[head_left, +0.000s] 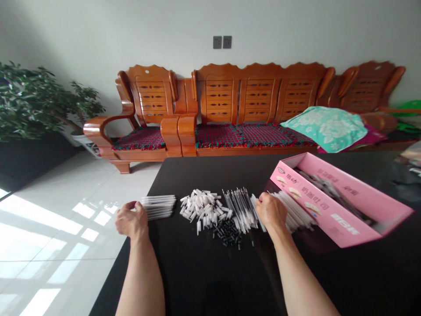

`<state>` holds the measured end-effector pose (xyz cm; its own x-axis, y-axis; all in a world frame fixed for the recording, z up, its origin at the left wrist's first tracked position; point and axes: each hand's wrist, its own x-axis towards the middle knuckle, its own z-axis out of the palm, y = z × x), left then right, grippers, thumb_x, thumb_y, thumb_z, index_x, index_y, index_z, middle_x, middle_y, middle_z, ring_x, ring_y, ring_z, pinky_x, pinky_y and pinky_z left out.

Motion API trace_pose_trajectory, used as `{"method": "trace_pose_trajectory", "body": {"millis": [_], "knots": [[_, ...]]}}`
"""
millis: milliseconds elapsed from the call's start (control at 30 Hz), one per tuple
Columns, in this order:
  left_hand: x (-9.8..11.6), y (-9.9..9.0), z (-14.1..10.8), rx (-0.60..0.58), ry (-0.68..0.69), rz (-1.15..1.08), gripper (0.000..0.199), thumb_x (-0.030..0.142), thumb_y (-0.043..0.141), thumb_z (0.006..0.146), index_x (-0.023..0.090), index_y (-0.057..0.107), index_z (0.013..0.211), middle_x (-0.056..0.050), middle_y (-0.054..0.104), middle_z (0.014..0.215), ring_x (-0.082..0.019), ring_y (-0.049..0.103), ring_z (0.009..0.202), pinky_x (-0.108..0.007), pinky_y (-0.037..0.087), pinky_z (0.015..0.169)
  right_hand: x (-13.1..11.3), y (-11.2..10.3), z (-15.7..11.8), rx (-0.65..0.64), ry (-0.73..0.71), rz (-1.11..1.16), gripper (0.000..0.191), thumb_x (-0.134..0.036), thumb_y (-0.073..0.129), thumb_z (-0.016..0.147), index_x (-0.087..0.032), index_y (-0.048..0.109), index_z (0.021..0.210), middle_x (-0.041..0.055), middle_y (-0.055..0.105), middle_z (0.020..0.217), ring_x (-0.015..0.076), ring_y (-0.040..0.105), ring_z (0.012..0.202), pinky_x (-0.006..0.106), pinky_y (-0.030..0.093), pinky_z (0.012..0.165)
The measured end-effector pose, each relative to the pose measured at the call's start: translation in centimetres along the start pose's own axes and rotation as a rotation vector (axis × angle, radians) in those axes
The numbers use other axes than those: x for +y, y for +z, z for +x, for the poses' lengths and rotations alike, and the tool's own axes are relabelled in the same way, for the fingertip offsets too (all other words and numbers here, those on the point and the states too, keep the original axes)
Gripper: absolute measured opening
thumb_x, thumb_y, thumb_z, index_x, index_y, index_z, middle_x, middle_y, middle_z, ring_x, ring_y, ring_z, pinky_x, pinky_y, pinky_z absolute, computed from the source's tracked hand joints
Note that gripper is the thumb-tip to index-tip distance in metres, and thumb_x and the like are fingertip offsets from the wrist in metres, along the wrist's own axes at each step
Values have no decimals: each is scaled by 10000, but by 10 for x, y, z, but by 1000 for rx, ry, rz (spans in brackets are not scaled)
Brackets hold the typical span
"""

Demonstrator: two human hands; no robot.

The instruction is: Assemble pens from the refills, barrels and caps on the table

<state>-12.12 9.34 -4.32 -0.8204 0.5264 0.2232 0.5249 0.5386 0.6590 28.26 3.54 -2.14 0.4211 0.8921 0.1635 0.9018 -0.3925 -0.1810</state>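
Observation:
My left hand (131,219) is closed at the left ends of a row of assembled-looking pens (159,207) lying side by side. Whether one of them is between its fingers is hidden. Over on the right, my right hand (271,213) pinches a translucent pen barrel, with more white pen barrels (294,210) behind and beside it. Just left of this hand, pen refills (241,208) with metal tips lie in a bundle. A heap of white pen caps (202,208) and a smaller heap of black plugs (228,232) occupy the middle.
A pink cardboard box (329,210) holding dark, slender pieces stands at the right on the black table (204,281). Behind are a wooden sofa (256,101) and a turquoise cushion (329,127). Potted plants (39,101) stand at the left.

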Motion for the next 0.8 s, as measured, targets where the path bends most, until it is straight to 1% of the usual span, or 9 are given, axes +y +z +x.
{"method": "trace_pose_trajectory", "body": {"millis": [67, 133, 200, 267, 333, 433, 533, 633, 800], "knots": [[5, 0, -3, 61, 59, -43, 261, 318, 570, 772, 206, 737, 938, -122, 669, 928, -307, 615, 884, -411, 470, 785, 0, -2, -1, -43, -13, -43, 149, -274, 587, 849, -187, 707, 828, 142, 749, 851, 280, 703, 816, 316, 370, 605], [14, 1, -11, 104, 148, -103, 272, 295, 553, 794, 202, 740, 969, -97, 666, 895, -275, 608, 872, -385, 457, 823, 0, -3, -2, -82, -19, -69, 140, -279, 607, 840, -183, 708, 838, 150, 750, 875, 297, 708, 849, 326, 394, 625], [26, 1, -24, 75, 256, -161, 269, 288, 537, 819, 201, 741, 972, -74, 656, 848, -244, 599, 816, -364, 446, 826, -1, -3, -2, -102, -19, -85, 144, -272, 604, 840, -176, 711, 850, 159, 749, 886, 311, 710, 867, 337, 413, 638], [40, 3, -44, -14, 380, -233, 253, 295, 534, 840, 203, 739, 955, -59, 653, 851, -216, 584, 755, -347, 437, 799, -1, -3, -3, -106, -20, -97, 153, -260, 594, 844, -166, 711, 872, 168, 747, 898, 321, 711, 875, 346, 428, 650], [54, 7, -70, -124, 513, -323, 222, 291, 550, 845, 205, 734, 935, -52, 657, 855, -205, 574, 732, -337, 425, 769, -2, -3, -4, -106, -14, -106, 162, -253, 591, 847, -157, 710, 898, 177, 745, 912, 326, 711, 881, 351, 440, 663], [71, 14, -116, -350, 705, -439, 146, 274, 596, 838, 223, 733, 839, -56, 660, 836, -208, 562, 737, -333, 405, 719, -3, -2, -4, -116, -9, -114, 167, -251, 590, 854, -149, 708, 913, 187, 741, 929, 326, 710, 893, 354, 451, 679], [83, 18, -158, -575, 859, -507, 67, 224, 672, 787, 237, 728, 753, -53, 658, 809, -221, 564, 783, -345, 403, 755, -4, 0, -3, -115, -10, -115, 170, -262, 581, 869, -151, 705, 905, 182, 743, 934, 319, 712, 892, 347, 453, 677], [92, 21, -182, -667, 973, -372, 85, 201, 664, 801, 237, 741, 805, -48, 664, 876, -232, 564, 874, -367, 401, 817, -4, 2, -3, -103, -18, -115, 177, -274, 572, 880, -152, 701, 887, 170, 749, 923, 309, 715, 887, 335, 449, 670], [96, 30, -190, -706, 1205, -193, 303, 181, 589, 865, 308, 705, 1115, -34, 654, 1066, -235, 535, 971, -388, 389, 854, -5, 2, -4, -97, -17, -119, 201, -259, 537, 892, -143, 699, 866, 171, 752, 906, 306, 720, 871, 331, 442, 654]]}}
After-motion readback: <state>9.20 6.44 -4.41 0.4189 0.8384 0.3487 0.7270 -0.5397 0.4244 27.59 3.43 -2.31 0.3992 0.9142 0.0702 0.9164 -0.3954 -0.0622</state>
